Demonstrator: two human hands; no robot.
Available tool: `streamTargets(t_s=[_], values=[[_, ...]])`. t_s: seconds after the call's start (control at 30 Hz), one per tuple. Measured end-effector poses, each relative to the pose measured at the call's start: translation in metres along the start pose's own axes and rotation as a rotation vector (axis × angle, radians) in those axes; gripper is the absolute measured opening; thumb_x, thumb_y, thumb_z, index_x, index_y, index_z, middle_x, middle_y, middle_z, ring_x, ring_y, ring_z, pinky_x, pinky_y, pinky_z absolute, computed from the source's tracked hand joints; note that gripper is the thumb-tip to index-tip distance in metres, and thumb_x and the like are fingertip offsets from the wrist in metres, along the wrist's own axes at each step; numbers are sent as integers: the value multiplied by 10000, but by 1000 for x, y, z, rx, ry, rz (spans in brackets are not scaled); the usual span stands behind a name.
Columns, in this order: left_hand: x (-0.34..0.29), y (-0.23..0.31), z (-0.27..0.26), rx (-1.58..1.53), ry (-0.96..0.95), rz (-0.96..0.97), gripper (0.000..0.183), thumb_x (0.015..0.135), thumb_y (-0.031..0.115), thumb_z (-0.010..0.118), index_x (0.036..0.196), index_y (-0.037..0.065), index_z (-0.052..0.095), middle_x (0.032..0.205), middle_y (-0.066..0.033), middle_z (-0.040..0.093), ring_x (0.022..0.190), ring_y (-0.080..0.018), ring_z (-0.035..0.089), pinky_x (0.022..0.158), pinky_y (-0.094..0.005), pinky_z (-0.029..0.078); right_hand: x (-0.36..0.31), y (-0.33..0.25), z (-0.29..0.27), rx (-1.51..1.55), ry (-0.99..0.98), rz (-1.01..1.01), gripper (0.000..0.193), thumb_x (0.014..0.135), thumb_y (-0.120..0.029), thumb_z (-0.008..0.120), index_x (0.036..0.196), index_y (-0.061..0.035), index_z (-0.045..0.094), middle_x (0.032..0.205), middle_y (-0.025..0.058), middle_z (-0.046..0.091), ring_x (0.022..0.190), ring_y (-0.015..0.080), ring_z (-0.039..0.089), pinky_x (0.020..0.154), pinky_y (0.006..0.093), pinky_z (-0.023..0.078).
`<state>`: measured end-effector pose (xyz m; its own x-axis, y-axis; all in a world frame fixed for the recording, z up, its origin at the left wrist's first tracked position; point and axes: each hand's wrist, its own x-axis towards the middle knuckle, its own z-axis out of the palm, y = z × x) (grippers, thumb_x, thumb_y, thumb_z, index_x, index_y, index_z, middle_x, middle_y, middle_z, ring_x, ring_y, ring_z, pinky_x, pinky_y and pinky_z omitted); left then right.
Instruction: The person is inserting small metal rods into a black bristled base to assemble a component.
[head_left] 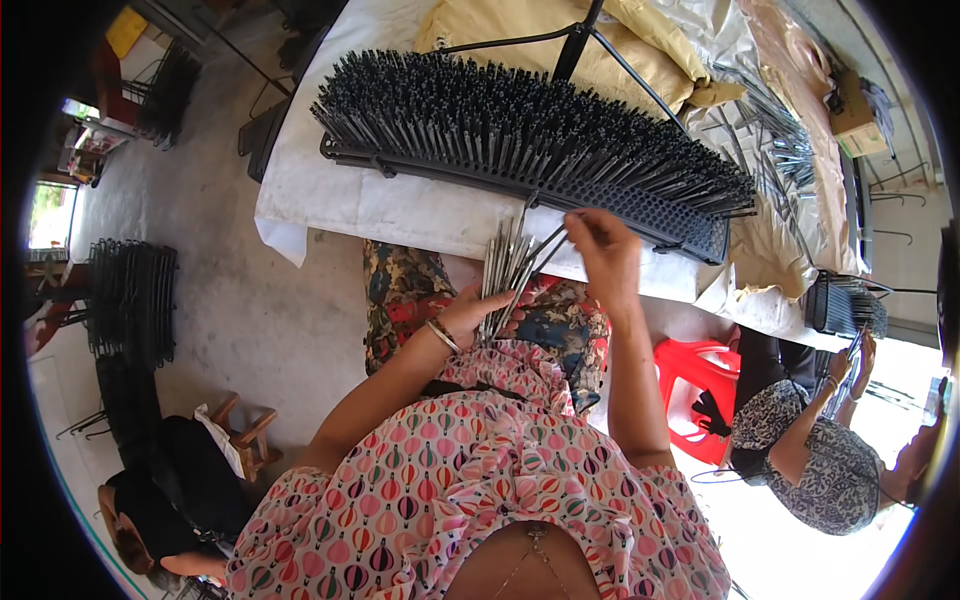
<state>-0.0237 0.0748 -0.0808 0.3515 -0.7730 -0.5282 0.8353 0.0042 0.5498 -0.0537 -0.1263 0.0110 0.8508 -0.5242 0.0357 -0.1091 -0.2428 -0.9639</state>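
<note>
My left hand (468, 316) is closed around a bundle of thin metal rods (505, 262), held upright over my lap with their ends fanned out. My right hand (604, 250) is raised beside it, thumb and fingers pinched on the end of a thin dark rod (549, 246) that slants down toward the bundle. Just beyond both hands, along the table's near edge, lies a long black perforated rack (640, 212). Its holes are densely filled with dark rods (480, 115) standing up, while holes along the near right stretch show bare.
White sheeting covers the table (290, 190). Loose rods (790, 150) lie on wrapping at the far right, near a tan sack (660, 50). A red plastic stool (690, 390) stands at right. One person (825, 460) works there at another rack (845, 300); another person (180, 490) is at lower left.
</note>
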Motion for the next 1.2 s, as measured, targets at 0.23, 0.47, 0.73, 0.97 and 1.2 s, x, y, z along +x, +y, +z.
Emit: streamTargets(t_s=[0.23, 0.47, 0.73, 0.97, 1.2], values=[[4, 8, 10, -30, -24, -22, 327, 883, 205, 560, 1153, 25, 519, 1062, -110, 618, 841, -172, 628, 694, -302, 542, 33, -49, -43, -98, 198, -264, 146, 826, -104, 650, 921, 6, 635, 768, 54, 640, 681, 72, 567, 626, 207, 455], [6, 10, 15, -18, 55, -44, 331, 891, 263, 546, 1120, 25, 530, 1069, -127, 613, 855, -186, 629, 697, -304, 543, 54, -47, -42, -185, 171, -407, 143, 829, -86, 634, 940, 3, 631, 792, 78, 648, 681, 95, 580, 626, 227, 460], [7, 12, 13, -103, -37, -55, 385, 921, 271, 467, 1178, -10, 516, 1111, -137, 599, 983, -211, 600, 810, -324, 514, 53, -44, -31, -265, 157, -485, 133, 800, -57, 649, 918, 0, 627, 775, 91, 627, 640, 131, 588, 593, 242, 463], [9, 13, 12, -166, -94, -80, 385, 919, 269, 474, 1165, -23, 527, 1123, -131, 595, 1017, -212, 588, 849, -334, 500, 53, -34, -19, -507, 211, -771, 225, 771, -46, 658, 993, -43, 617, 873, 111, 585, 705, 233, 601, 602, 310, 485], [10, 10, 14, -9, -10, -37, 347, 892, 229, 547, 1142, -11, 547, 1083, -119, 614, 979, -201, 604, 814, -323, 514, 51, -31, -14, -669, 277, -715, 242, 784, -49, 640, 1022, -16, 615, 950, 111, 520, 706, 258, 559, 603, 332, 469]])
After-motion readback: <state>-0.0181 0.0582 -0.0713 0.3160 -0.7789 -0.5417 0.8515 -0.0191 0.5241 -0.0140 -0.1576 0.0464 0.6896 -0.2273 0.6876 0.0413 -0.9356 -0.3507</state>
